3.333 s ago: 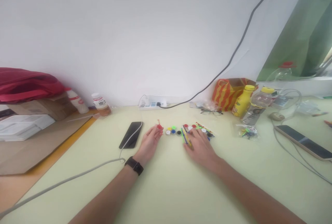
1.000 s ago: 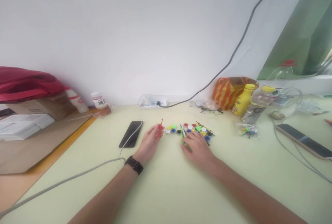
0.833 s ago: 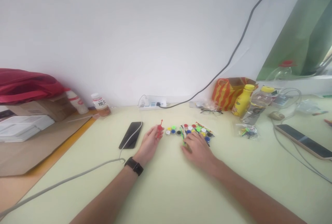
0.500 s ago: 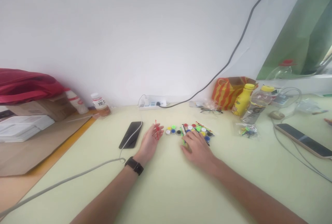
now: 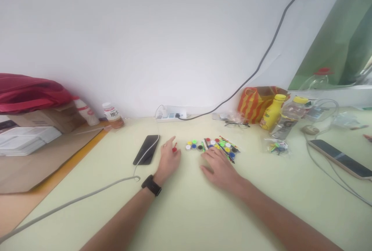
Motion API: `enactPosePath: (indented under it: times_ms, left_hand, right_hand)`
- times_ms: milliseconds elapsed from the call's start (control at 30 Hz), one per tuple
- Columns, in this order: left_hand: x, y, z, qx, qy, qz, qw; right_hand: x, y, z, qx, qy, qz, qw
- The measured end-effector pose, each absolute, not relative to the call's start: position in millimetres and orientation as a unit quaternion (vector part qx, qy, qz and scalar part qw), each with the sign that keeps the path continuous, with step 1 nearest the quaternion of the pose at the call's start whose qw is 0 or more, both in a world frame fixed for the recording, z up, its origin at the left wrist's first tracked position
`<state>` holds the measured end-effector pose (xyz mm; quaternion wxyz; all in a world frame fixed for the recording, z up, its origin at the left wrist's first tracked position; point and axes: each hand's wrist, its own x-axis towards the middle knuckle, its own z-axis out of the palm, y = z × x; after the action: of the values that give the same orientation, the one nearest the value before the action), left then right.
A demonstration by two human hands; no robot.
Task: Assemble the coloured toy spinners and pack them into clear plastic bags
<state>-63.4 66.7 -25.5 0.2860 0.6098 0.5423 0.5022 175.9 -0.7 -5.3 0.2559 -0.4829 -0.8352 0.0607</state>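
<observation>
Near the middle of the pale green table (image 5: pixel 186 212), your left hand (image 5: pixel 169 160) was turned palm down, index finger stretched out and thumb apart, with a small red piece (image 5: pixel 174 150) in the gap between them; whether anything pressed on it could not be told. Your right hand (image 5: pixel 220 167) reached over the near edge of a cluster of coloured discs (image 5: pixel 227 150) and thin sticks (image 5: pixel 228 142), its thumb well away from its fingers, any fingertip contact unclear. Between your hands sat five more discs, the white one (image 5: pixel 188 147) nearest your left. A careless sideways sweep could have scattered the loose discs or mixed both groups, and a thumb nudge might have rolled the red piece off. The white cable (image 5: pixel 150 149) across the black phone (image 5: pixel 147 144), just beside your left hand, could have snagged your fingers and dragged the phone.
</observation>
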Motion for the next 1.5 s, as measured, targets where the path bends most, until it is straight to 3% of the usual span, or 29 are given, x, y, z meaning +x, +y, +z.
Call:
enactPosePath:
  times_ms: [167, 400, 767, 1267, 1500]
  left_hand:
    - [-55.2, 56.7, -12.8, 0.674, 0.49, 0.511, 0.212]
    - [-38.9, 37.5, -2.4, 0.752, 0.389, 0.438, 0.301]
    - [-33.1, 20.6, 13.5, 0.882, 0.277, 0.293, 0.245]
    - [-31.6, 14.8, 20.0, 0.9, 0.284, 0.228, 0.239]
    - [-32.8, 18.5, 11.2, 0.886, 0.29, 0.273, 0.235]
  right_hand:
    - [177.0, 0.1, -10.5, -0.5, -0.833, 0.036, 0.233]
    - [177.7, -0.9, -9.7, -0.492, -0.843, 0.04, 0.214]
    - [180.5, 10.9, -18.6, -0.477, -0.838, 0.004, 0.265]
    - [184.0, 16.5, -20.4, -0.466, -0.831, 0.045, 0.301]
    - [183.5, 13.7, -14.0, -0.465, -0.82, 0.061, 0.328]
